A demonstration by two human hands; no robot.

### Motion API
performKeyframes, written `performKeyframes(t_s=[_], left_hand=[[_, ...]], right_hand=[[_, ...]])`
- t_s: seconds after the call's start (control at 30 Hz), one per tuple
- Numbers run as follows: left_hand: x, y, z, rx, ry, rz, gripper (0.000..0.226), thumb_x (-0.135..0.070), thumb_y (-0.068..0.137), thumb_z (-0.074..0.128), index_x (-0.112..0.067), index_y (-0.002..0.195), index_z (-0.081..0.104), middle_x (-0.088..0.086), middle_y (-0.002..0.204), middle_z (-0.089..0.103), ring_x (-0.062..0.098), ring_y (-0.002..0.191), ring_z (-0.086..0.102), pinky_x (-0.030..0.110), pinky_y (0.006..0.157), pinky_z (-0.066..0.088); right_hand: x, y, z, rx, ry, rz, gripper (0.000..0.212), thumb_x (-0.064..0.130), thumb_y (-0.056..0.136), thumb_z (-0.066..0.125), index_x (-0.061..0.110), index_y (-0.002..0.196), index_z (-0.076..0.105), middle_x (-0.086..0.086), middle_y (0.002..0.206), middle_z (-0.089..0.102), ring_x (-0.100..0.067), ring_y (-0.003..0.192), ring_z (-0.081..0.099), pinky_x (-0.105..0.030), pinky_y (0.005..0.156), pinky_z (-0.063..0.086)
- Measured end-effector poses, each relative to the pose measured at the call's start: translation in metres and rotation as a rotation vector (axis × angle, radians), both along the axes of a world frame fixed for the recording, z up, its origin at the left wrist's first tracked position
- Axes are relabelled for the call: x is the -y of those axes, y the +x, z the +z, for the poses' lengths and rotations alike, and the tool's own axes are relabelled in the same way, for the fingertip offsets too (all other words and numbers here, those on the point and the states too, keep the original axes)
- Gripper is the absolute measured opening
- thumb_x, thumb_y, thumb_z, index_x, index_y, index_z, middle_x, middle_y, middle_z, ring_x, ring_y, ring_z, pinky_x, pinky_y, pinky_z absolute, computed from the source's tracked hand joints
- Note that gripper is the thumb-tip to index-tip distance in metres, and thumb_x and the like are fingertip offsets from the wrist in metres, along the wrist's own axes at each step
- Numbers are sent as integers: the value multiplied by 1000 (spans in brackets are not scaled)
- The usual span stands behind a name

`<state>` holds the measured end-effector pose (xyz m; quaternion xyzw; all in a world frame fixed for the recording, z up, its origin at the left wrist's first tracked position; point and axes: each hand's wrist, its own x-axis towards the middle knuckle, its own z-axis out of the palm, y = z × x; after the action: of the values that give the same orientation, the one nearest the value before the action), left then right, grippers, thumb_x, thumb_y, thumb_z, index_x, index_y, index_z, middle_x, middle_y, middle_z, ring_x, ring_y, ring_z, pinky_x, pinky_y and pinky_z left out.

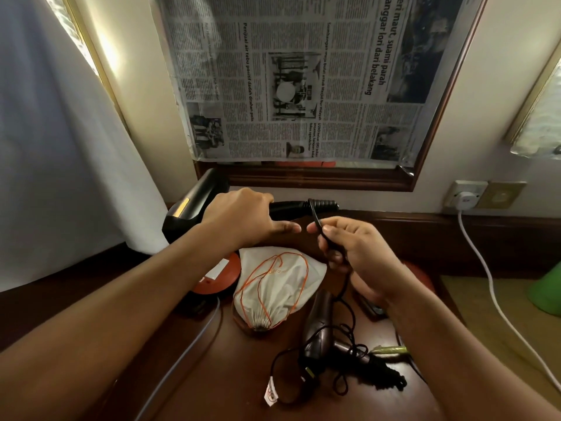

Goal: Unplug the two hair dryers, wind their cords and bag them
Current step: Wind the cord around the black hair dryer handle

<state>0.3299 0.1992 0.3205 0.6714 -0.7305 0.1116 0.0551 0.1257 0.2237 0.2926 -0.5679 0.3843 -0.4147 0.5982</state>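
The left hand [243, 215] was curled round the smooth handle of a matte black plastic hair dryer [194, 205], held above the back of the dark polished wooden table [236, 375]; the dryer's barrel angled up and to the left toward the wall, while its handle ran roughly level to the right and ended in a ribbed black strain-relief sleeve [326, 205]. The right hand [352, 253] pinched the thin black rubber cord [318, 226] between thumb and curled fingers just below that sleeve, the cord bending down from the handle end and passing through the fist toward the table. A second, glossy dark-brown hair dryer [318, 329] lay on the table near the front, its barrel pointing away from the person and its handle directed to the right, with its black cord [349, 360] in loose loops and a wound bundle beside it. A soft off-white cloth drawstring bag [273, 290], gathered at its near end, lay between the two dryers with a thin orange drawstring [282, 262] looped over it. A round red plastic object [217, 278] lay just left of the bag. A white plug [466, 199] sat in a wall socket at right, its white cable [501, 305] trailing downward.
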Motion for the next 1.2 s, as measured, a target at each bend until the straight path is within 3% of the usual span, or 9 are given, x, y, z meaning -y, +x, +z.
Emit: performKeyframes(t_s=[0.23,0.43,0.67,0.77,0.9,1.07,1.2], left_hand=[[-3,-4,3,3,-36,-32,87,-90,66,38,-24,118,59,1,98,68,20,89,64,34,69,51],[-4,-2,5,-31,-35,-60,85,-92,64,36,-26,109,61,-2,92,68,19,86,63,35,71,52],[-7,-2,11,-54,-60,-72,89,-95,60,33,-27,110,61,-2,95,69,21,87,65,37,73,54],[-8,-3,12,-57,-49,-79,92,-95,60,32,-26,113,60,-1,97,69,22,89,65,37,72,52],[-11,-2,14,-89,-51,-91,88,-94,61,32,-25,107,61,-4,87,66,19,81,63,35,69,53],[-17,-5,17,-94,-33,-119,87,-93,62,32,-24,106,61,-10,76,54,15,74,57,32,65,48],[-21,-6,18,-89,-32,-131,88,-94,60,31,-25,106,62,-10,77,53,14,72,53,31,62,43]], right_hand=[[1,2,-15,270,220,92,13,4,97,42,4,95,55,-5,69,48,-10,47,39,-20,38,27],[-1,1,-17,211,207,172,11,15,101,39,10,100,48,-3,61,44,-10,39,27,-17,35,22],[-5,6,-29,149,183,175,42,39,98,41,7,78,61,-4,49,27,-14,40,21,-22,41,16],[-6,6,-39,260,209,233,39,37,96,42,9,74,58,-2,50,24,-13,44,20,-25,45,14],[-5,6,-48,396,174,329,25,23,96,44,4,88,58,-3,61,31,-14,51,29,-27,49,26],[-2,12,-54,185,41,192,29,20,101,39,7,83,58,-3,61,37,-15,52,36,-27,49,37],[4,13,-55,142,50,192,32,21,101,38,6,86,61,-3,62,39,-16,53,41,-29,54,43]])
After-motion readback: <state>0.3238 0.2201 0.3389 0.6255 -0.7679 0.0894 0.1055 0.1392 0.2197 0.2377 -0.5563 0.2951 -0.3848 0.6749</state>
